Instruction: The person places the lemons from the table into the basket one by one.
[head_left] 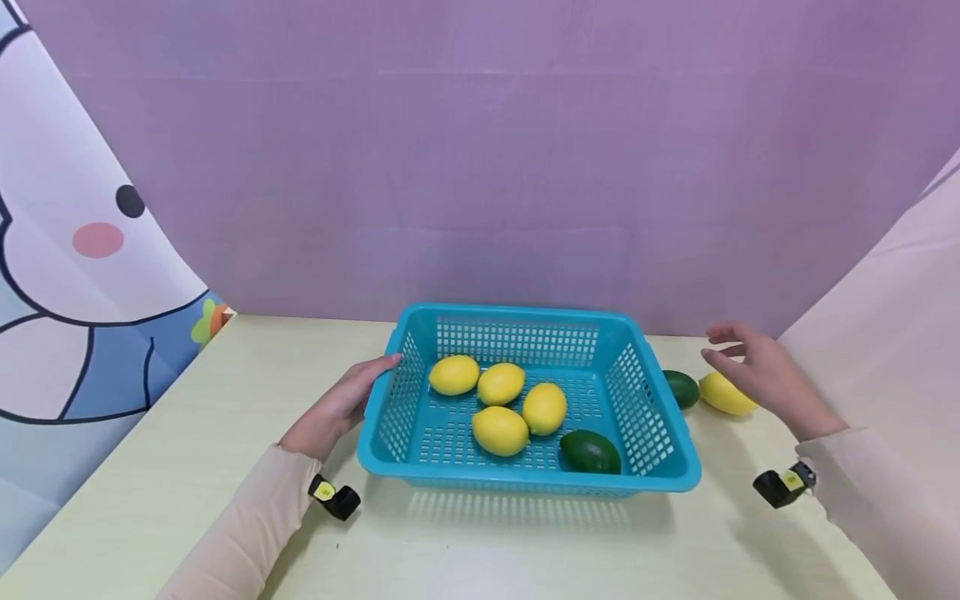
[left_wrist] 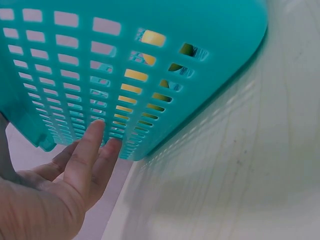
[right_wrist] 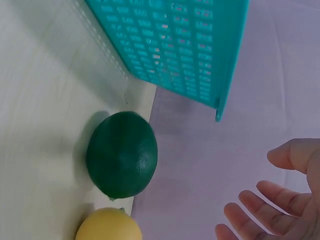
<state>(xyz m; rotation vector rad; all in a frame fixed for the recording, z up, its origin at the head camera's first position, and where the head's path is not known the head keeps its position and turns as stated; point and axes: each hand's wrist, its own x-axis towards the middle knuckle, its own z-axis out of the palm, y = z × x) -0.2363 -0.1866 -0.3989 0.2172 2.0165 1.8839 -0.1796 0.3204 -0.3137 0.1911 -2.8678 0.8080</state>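
A blue-green plastic basket (head_left: 517,482) with slotted walls stands on the table. In it lie several yellow lemons (head_left: 500,431) and one smooth dark green fruit (head_left: 590,452). My left hand (head_left: 348,400) holds the basket's left rim; in the left wrist view its fingers (left_wrist: 82,157) lie against the outer wall. Beyond the basket's right side, my right hand (head_left: 761,375) hovers with parted fingers and nothing in them. Close below it sit another lemon (head_left: 726,395) and a second dark green fruit (right_wrist: 122,155), side by side; the hand partly covers that lemon in the head view.
The pale wooden table (head_left: 480,558) runs back to a purple cloth backdrop (head_left: 510,167). A cartoon-printed cloth (head_left: 97,208) hangs at the left, and a pale cloth (head_left: 900,333) at the right. Each wrist wears a small black camera (head_left: 341,500).
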